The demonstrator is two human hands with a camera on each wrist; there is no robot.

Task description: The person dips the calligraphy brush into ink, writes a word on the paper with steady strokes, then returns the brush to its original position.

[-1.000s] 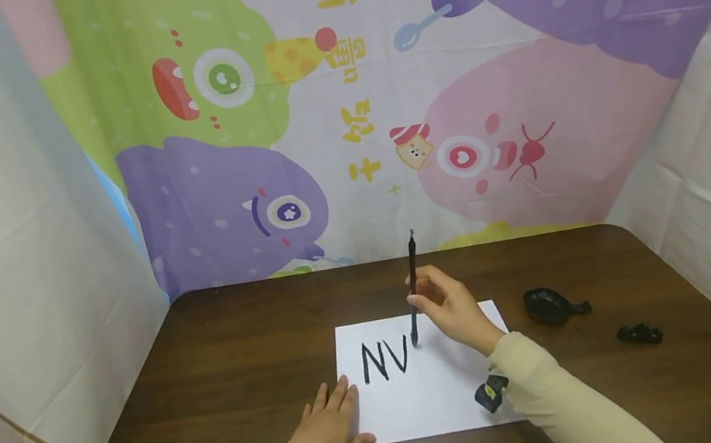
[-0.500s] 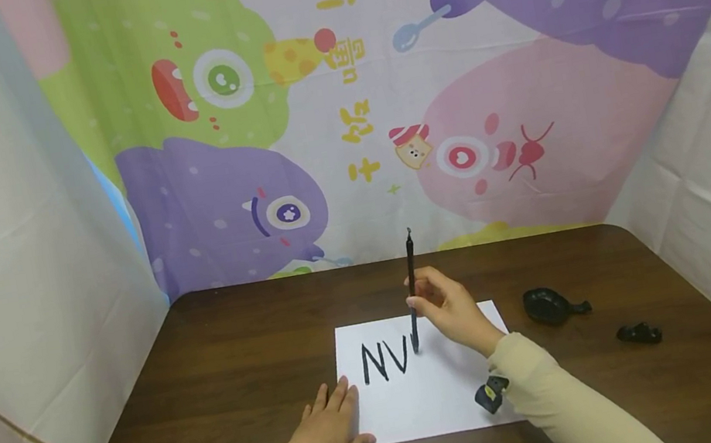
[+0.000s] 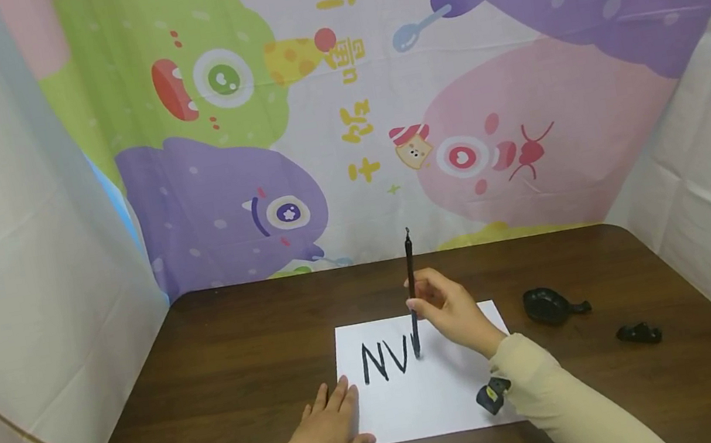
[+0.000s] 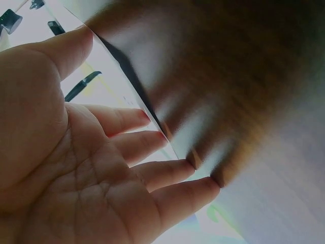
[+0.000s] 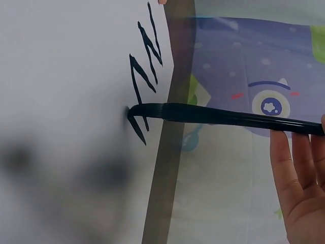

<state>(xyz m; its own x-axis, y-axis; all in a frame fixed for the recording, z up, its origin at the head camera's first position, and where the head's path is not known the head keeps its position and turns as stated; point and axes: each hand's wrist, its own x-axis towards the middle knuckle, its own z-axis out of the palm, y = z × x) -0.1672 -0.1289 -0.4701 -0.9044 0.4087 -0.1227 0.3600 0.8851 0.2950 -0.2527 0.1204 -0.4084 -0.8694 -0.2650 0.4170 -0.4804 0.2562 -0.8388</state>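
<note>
A white sheet of paper [image 3: 429, 405] lies on the dark wooden table and bears black painted letters "NV" [image 3: 386, 360] plus a fresh slanting stroke to their right. My right hand [image 3: 449, 308] pinches a black writing brush [image 3: 409, 267] nearly upright between thumb and fingers. In the right wrist view, the bristles [image 5: 147, 110] of the brush bend against the paper at the top end of the letters' row. With fingers spread, my left hand [image 3: 323, 431] rests at the paper's left edge, its fingertips on the sheet; the left wrist view shows its palm [image 4: 86, 173].
On the table [image 3: 236, 351], right of the paper, stand a black ladle-shaped ink dish [image 3: 548, 305] and a small black brush rest [image 3: 639, 334]. A curtain [image 3: 355, 135] with cartoon figures hangs behind the table's far edge. A black wrist camera [image 3: 493, 394] sits at my right sleeve.
The brush tip has moved down the paper toward me, lengthening the black stroke beside the "V". My right hand has shifted slightly with it; my left hand has stayed in place.
</note>
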